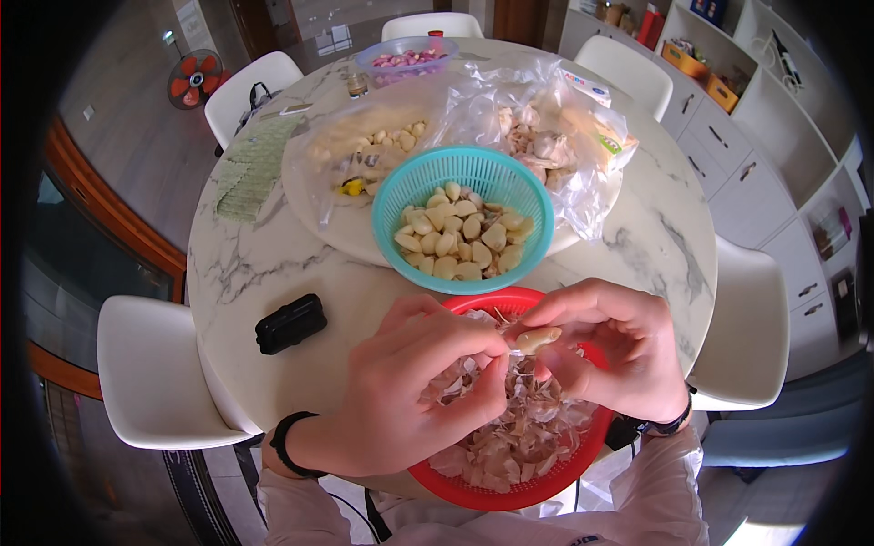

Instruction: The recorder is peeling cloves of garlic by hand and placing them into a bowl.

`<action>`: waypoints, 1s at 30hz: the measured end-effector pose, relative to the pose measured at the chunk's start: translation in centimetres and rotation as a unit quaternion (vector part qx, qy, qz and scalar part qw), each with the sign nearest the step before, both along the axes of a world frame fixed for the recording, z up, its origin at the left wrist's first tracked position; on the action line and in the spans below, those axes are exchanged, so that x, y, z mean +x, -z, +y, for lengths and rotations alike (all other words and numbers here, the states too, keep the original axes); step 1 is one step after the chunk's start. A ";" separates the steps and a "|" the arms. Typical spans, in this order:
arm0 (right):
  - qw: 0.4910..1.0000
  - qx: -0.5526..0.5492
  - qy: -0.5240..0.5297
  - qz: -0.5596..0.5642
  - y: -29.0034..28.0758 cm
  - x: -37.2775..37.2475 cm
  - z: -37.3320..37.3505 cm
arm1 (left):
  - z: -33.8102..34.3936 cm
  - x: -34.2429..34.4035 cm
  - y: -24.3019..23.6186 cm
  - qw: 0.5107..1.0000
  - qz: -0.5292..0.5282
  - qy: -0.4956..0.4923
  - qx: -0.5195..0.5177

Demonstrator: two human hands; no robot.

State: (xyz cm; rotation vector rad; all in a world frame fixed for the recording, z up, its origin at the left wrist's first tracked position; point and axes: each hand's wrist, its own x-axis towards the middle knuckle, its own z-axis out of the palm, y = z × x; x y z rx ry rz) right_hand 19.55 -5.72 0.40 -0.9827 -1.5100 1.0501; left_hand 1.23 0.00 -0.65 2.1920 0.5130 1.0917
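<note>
Between the thumb and fingers of my right hand [619,341] is a pale garlic clove [538,340]. My left hand [419,382] is closed in a pinch at the clove's left end, on a thin whitish bit of garlic skin [515,352]. Both hands are over a red plastic basket [596,452] heaped with dry, papery garlic skins [510,446]. Just beyond it stands a turquoise basket [387,232] with many peeled cloves [464,235] inside.
Past the turquoise basket lie a clear bag of garlic bulbs [546,146] and another bag with peeled cloves [391,138]. A tub of small reddish pieces [407,60] stands at the far edge. A black case [291,324] and a green cloth [250,177] lie left on the marble table [264,250].
</note>
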 end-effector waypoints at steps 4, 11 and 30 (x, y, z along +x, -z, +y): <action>0.991 -0.071 -0.038 0.105 -0.2 0.3 0.3 | 0.0 -0.3 -0.4 0.998 0.015 0.027 0.047; 0.969 -0.136 -0.126 0.162 -0.9 0.9 0.4 | 0.3 0.3 -0.2 0.990 -0.043 0.028 0.135; 0.963 -0.180 -0.140 0.143 -1.0 1.0 0.3 | 0.3 -0.2 0.2 0.974 0.024 0.026 0.222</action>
